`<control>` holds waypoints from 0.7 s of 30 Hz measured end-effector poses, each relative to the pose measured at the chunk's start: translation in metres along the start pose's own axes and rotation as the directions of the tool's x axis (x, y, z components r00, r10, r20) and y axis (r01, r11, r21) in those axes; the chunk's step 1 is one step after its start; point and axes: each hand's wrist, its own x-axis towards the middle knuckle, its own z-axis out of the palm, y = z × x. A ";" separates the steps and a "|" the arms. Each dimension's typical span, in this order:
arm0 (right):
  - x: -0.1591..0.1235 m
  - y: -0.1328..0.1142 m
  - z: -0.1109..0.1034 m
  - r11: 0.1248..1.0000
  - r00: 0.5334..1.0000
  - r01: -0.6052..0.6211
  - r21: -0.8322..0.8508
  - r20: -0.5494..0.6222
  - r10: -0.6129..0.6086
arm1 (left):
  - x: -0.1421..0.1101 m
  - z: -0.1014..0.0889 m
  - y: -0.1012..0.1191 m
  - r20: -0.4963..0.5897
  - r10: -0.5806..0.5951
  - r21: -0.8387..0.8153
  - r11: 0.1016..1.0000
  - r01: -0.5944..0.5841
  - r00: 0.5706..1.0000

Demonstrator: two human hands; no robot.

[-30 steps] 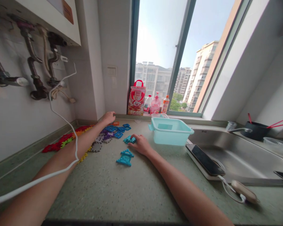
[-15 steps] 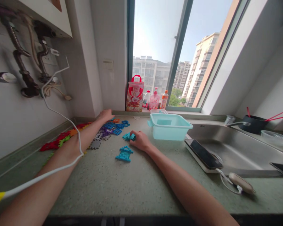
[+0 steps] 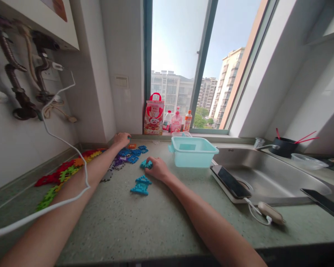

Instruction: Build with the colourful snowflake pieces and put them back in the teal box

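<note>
My left hand (image 3: 121,140) reaches to the back of the counter, fingers closed on a small teal interlocking piece (image 3: 129,137), of which only a bit shows. Beside it lie an orange piece (image 3: 132,146), blue pieces (image 3: 134,155) and purple pieces (image 3: 119,160). Nearer the middle, my right hand (image 3: 158,170) has its thumb and fingers closed on teal interlocking pieces (image 3: 145,164), partly covered by the fingertips. A separate teal assembly of joined pieces (image 3: 141,185) lies flat on the counter, just in front of that hand.
Red pieces (image 3: 54,177) and green pieces (image 3: 46,199) spread along the left wall. A white cable (image 3: 85,168) hangs across my left forearm. A light-teal tub (image 3: 195,157) stands right of my hands, beside the sink (image 3: 267,178). A phone (image 3: 231,181) lies at the sink's edge.
The view has shifted slightly, so everything sits a little further left. My left hand has lifted a little with the teal piece at its fingertips. My right hand stays at the teal pieces.
</note>
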 end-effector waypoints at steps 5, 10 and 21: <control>-0.001 0.008 -0.006 0.999 0.999 -0.033 0.031 -0.035 0.034 | -0.032 -0.028 0.018 -0.086 0.084 -0.189 0.977 -0.099 0.993; -0.002 0.021 -0.016 0.932 0.962 -0.191 0.307 -0.128 0.239 | -0.122 -0.027 0.030 0.068 0.282 -0.455 0.862 -0.222 0.957; -0.018 0.013 -0.017 0.824 0.991 0.108 0.556 -0.122 -0.048 | -0.188 -0.014 0.033 0.121 0.520 -0.415 0.800 -0.433 0.845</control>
